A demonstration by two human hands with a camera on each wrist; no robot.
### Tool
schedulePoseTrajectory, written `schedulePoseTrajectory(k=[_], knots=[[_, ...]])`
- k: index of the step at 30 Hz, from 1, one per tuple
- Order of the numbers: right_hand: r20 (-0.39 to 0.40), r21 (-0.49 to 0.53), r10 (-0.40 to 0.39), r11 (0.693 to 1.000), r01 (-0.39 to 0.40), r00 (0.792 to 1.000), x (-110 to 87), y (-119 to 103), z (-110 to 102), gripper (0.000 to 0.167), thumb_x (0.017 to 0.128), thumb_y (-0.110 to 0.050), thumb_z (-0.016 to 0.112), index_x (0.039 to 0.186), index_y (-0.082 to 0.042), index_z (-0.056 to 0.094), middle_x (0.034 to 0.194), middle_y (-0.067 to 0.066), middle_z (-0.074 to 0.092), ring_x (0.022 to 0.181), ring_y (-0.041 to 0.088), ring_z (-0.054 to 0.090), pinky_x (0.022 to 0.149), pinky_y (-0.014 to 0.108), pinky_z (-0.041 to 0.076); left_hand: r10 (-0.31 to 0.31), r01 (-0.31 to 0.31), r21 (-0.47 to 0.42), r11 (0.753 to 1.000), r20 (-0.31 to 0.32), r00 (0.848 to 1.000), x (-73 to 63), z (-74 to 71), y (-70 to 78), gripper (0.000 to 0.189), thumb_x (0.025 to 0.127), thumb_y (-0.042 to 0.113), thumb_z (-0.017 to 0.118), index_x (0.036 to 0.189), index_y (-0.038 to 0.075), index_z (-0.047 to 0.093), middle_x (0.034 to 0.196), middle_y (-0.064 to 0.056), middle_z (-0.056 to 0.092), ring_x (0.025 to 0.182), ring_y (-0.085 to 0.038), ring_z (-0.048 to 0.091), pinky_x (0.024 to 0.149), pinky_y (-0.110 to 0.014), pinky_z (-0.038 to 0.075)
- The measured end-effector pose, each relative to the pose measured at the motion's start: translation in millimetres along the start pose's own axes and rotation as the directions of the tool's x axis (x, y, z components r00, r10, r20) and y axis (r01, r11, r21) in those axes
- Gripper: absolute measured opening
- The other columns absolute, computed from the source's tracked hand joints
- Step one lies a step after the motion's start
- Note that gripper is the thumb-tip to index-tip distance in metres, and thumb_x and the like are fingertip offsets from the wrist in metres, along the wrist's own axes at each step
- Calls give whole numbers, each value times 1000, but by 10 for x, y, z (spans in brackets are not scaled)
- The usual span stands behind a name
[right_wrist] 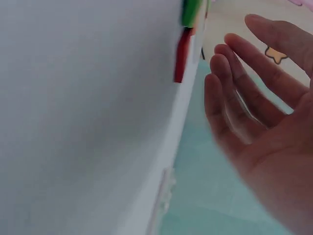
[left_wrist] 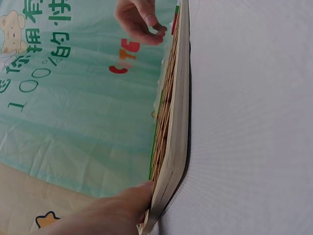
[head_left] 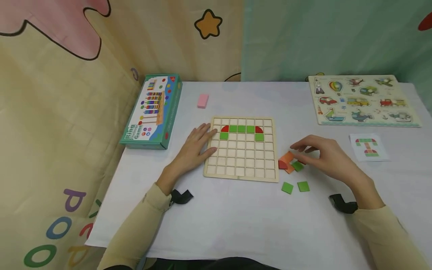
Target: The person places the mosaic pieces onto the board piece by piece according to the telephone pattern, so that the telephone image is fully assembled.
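Note:
A wooden grid board (head_left: pixel 241 153) lies flat in the middle of the table. In its upper rows sit green squares (head_left: pixel 241 129) in a line, a red quarter-round piece (head_left: pixel 224 129) at each end, and a green square below each red one. My left hand (head_left: pixel 192 148) rests along the board's left edge, fingers extended; its thumb touches that edge in the left wrist view. Over a small pile of orange (head_left: pixel 287 157), red (head_left: pixel 282 165) and green pieces (head_left: pixel 297 166) hovers my right hand (head_left: pixel 329 157). The right wrist view shows its fingers loosely bent, holding nothing.
Two loose green squares (head_left: pixel 303 186) lie nearer me. A pattern card (head_left: pixel 369 149) is at the right, below a picture puzzle board (head_left: pixel 362 101). At the back left are a green game box (head_left: pixel 152 112) and a pink block (head_left: pixel 203 101).

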State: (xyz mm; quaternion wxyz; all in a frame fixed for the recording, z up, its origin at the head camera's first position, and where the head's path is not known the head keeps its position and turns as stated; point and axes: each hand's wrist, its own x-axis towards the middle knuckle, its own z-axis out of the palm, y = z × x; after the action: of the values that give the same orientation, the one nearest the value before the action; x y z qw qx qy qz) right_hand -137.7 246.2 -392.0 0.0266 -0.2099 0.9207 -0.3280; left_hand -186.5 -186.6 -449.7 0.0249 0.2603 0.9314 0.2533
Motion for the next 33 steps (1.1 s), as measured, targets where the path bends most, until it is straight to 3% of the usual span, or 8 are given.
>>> schedulePoseTrajectory(k=[6,12,22,30,33], knots=[[-43,-60,27,998,-29,999,-109,164,-25,38,87,-8,86,122,-17,76,118,-1,74,101,15,63,88,8,45,-9,9,6,1000,3,1000,-11,4,-4,64,108,39,59,163,13,40,175,-13,25,165,-29,13,135,-49,6],[10,-58,64,996,-63,998,-177,260,-64,40,89,-12,85,127,-16,74,122,3,73,105,12,59,88,5,42,-7,7,22,1000,19,1000,0,-10,3,65,108,40,57,164,13,38,175,-14,23,165,-29,12,135,-48,6],[13,-139,13,990,-11,1000,-179,253,-11,38,82,-3,89,117,-16,79,111,-2,73,95,15,62,83,8,45,-12,12,26,1000,23,1000,24,-24,13,64,108,39,58,164,13,39,175,-14,24,165,-30,13,135,-49,6],[14,-133,-63,989,64,998,-159,237,43,41,77,5,89,109,-17,79,106,-7,72,87,9,64,79,10,48,-12,11,29,1000,31,999,6,-14,9,64,109,40,56,164,13,38,175,-14,23,165,-30,12,135,-49,6],[14,-136,-40,990,42,999,-140,237,36,39,77,3,90,107,-16,76,104,-6,72,87,12,65,79,9,49,-13,12,30,999,26,1000,13,-24,16,64,109,40,56,164,13,38,175,-14,24,165,-29,12,135,-48,6]])
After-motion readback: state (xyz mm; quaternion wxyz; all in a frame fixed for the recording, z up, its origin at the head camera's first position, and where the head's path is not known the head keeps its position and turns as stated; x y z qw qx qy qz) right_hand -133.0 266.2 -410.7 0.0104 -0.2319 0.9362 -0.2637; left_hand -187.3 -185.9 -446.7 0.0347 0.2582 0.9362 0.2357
